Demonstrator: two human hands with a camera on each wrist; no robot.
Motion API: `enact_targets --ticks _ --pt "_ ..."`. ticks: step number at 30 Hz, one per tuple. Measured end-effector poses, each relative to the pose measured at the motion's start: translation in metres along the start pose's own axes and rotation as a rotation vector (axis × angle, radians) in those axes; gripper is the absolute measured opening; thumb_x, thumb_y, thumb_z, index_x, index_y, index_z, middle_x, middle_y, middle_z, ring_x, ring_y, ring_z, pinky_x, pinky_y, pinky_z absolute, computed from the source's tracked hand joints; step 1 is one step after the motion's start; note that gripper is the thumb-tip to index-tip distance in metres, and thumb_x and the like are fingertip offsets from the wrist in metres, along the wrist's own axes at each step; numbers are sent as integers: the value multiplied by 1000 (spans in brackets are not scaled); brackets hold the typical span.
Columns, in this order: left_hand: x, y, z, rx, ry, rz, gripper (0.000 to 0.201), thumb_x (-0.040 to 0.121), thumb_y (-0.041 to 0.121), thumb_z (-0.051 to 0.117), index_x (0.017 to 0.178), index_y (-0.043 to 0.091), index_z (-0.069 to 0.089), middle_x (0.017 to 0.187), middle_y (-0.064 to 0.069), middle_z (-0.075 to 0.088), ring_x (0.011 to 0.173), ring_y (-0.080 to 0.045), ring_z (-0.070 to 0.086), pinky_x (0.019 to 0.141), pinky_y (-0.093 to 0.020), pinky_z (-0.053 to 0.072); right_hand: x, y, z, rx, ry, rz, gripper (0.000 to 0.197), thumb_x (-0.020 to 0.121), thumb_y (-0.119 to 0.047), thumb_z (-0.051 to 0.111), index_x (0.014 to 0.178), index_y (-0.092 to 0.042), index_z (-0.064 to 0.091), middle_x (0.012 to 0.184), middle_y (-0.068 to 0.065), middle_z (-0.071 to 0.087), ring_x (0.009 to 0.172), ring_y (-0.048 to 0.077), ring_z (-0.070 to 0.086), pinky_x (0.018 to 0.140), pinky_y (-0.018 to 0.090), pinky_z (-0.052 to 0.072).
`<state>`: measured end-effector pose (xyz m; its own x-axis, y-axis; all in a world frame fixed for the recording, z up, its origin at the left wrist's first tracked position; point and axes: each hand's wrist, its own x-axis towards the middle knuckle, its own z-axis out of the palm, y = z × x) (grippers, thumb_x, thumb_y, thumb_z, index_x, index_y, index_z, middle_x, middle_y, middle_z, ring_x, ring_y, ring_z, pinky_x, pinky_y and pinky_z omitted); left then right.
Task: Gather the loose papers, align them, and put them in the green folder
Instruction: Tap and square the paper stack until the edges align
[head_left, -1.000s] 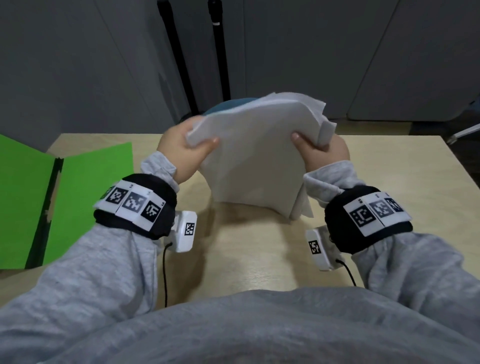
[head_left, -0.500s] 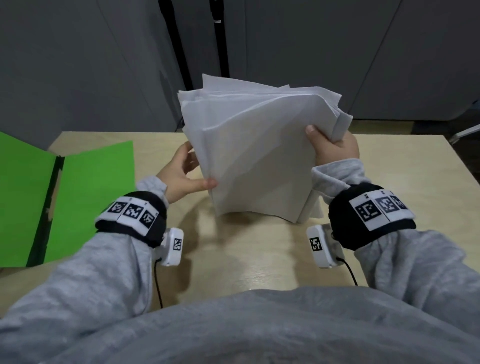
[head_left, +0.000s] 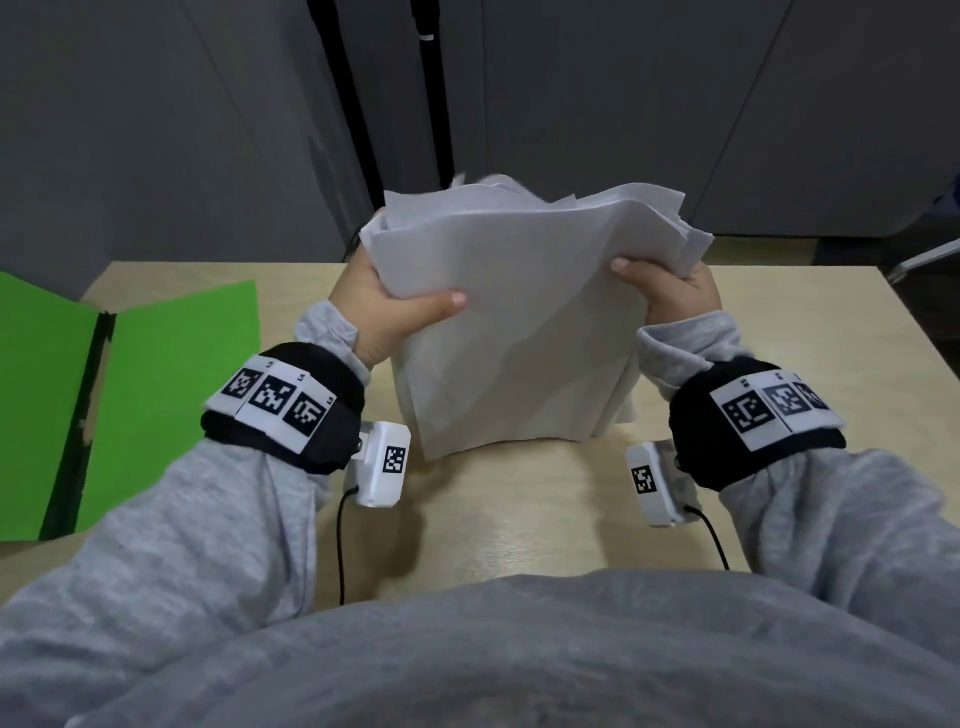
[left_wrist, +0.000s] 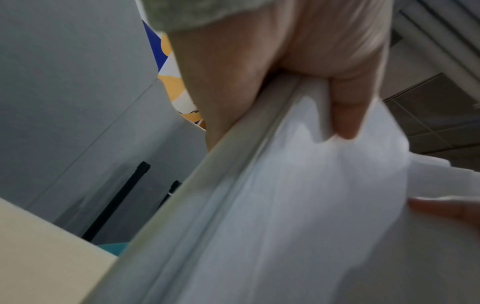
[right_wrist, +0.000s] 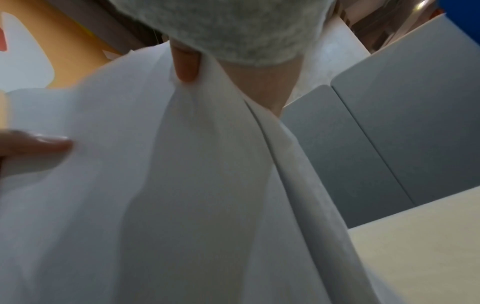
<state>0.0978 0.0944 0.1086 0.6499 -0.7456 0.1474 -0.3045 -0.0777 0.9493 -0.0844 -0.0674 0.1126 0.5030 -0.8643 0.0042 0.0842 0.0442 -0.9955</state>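
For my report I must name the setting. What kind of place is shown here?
Probably an office or a workroom. A light wooden desk stands before grey cabinet doors, and an open green folder lies on the desk beside a stack of papers.

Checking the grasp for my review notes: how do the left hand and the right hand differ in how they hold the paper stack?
The left hand grips the paper stack at its upper left edge, thumb reaching far across the front sheet; the right hand grips the upper right edge, with only a short bit of thumb on the front. The left hand sits slightly lower than the right hand. Both pinch the stack upright, its bottom edge near or on the table.
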Motion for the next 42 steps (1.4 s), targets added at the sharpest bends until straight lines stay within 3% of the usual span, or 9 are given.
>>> enact_targets --ticks 4,10,14,18,28,33,37,40,42 --pt "1 9 2 21 99 44 54 68 20 79 116 17 57 111 -5 67 103 -19 66 90 -46 55 -3 -8 -1 -125 33 -72 6 85 -15 64 88 -20 64 79 -6 66 71 6 64 64 18 52" --pt "-5 7 -5 52 96 92 56 66 19 80 117 13 57 110 -2 67 104 -18 65 90 -41 55 -6 -24 5 -268 80 -538 39 84 -19 67 121 -19 55 114 -3 61 106 8 62 88 26 53" --pt "-6 10 -5 83 36 108 46 62 24 79 103 29 58 99 8 66 95 -11 65 82 -30 56 -5 -29 14 -564 90 -806 30 86 -27 64 115 -19 65 121 6 56 108 6 54 91 22 50" --pt "-8 15 0 124 18 130 42 65 18 75 92 43 55 88 17 63 81 2 59 72 -21 52 -11 -27 24 -849 88 -909 27 88 -43 56 111 -36 68 120 0 57 103 18 56 88 41 46" --pt "-12 8 -3 84 4 112 43 69 12 79 89 46 62 83 25 68 80 10 63 69 -7 49 -6 -26 23 -909 234 -865 15 86 -29 55 89 -22 68 101 -5 64 95 17 58 85 29 30" --pt "-12 5 -4 100 27 92 38 71 16 80 91 45 64 87 22 70 83 8 65 69 -8 48 -1 -24 14 -718 280 -766 13 85 -22 54 89 -15 64 103 -18 40 94 3 51 89 40 48" --pt "-10 0 -6 39 84 60 37 69 17 80 102 26 66 96 11 71 88 -1 68 71 -13 52 6 -23 5 -618 316 -629 14 87 -18 49 93 -10 59 105 -6 38 80 -11 43 78 5 41" --pt "-10 -3 -6 -4 103 43 46 68 16 81 111 14 64 101 3 72 92 -9 69 73 -18 54 5 -20 3 -457 307 -559 3 87 -18 50 90 -19 50 107 -1 45 83 -6 47 76 5 40" --pt "-9 -7 -5 -56 105 20 57 64 20 82 116 9 62 106 -4 72 97 -16 69 76 -24 55 4 -16 1 -275 233 -464 14 88 -27 54 100 -26 46 118 -2 51 92 0 54 78 8 43"
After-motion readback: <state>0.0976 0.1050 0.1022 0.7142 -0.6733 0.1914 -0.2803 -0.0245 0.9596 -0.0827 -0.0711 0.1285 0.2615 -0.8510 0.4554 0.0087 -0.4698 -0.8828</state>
